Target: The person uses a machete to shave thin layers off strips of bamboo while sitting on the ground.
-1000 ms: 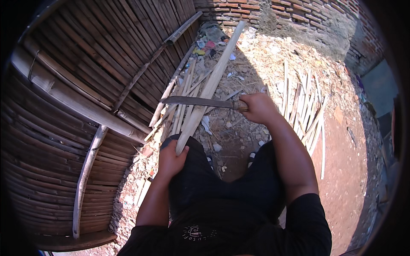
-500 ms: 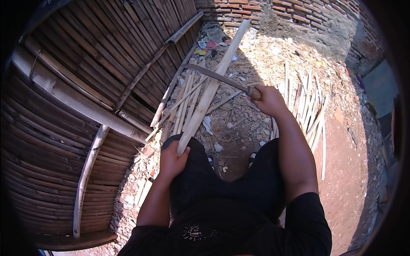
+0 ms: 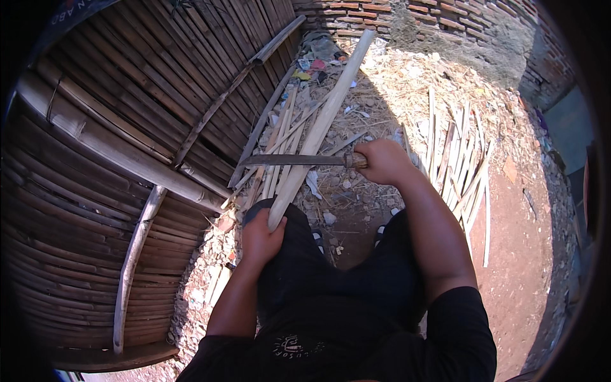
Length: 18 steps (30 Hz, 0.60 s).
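The left hand [image 3: 263,238] grips a wooden strip [image 3: 323,124], the right hand [image 3: 383,163] a knife [image 3: 296,160] crossing it; sticks [image 3: 456,156] lie beneath and rightward, a slatted wall [image 3: 73,251] left.

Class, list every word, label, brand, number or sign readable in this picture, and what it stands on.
Black short-sleeved cloth shirt, chest: pale lettering around a small emblem; wording not copied here.
Dark strip, upper left corner: a few pale letters; wording not copied here.
Small coloured litter scraps near the brick wall: too small to read.
Dark-bladed knife with brown handle; long pale bamboo strip: no text visible.
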Available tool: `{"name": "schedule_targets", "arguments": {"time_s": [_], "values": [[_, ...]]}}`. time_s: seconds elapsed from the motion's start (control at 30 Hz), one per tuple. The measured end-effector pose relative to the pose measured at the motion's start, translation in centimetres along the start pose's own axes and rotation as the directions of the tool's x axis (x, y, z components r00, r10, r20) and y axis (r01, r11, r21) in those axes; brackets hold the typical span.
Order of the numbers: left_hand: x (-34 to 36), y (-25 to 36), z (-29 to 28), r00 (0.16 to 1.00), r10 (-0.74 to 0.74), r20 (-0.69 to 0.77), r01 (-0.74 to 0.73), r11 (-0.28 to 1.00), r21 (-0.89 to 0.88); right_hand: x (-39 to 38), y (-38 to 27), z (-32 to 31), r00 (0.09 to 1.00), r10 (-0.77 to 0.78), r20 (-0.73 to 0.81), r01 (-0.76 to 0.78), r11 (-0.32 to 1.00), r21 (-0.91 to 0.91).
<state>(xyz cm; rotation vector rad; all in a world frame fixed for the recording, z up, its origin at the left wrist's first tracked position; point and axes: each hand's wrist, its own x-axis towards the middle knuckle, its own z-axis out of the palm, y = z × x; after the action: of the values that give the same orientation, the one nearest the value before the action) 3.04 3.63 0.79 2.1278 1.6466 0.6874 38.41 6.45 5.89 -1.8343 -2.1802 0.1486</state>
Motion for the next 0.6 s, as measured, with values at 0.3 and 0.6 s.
{"name": "schedule_targets", "arguments": {"time_s": [0.3,0.6], "values": [[0.2,0.8,-0.1,0.999,0.025,0.030,-0.025,0.999,0.021,-1.0,1.9,-1.6,0.992,0.123,-0.024,-0.122,0.992,0.027],[0.2,0.2,-0.4,0.999,-0.012,0.039,0.011,1.000,0.013,0.1,0.1,-0.3,1.000,-0.002,-0.021,0.003,1.000,0.026]]}}
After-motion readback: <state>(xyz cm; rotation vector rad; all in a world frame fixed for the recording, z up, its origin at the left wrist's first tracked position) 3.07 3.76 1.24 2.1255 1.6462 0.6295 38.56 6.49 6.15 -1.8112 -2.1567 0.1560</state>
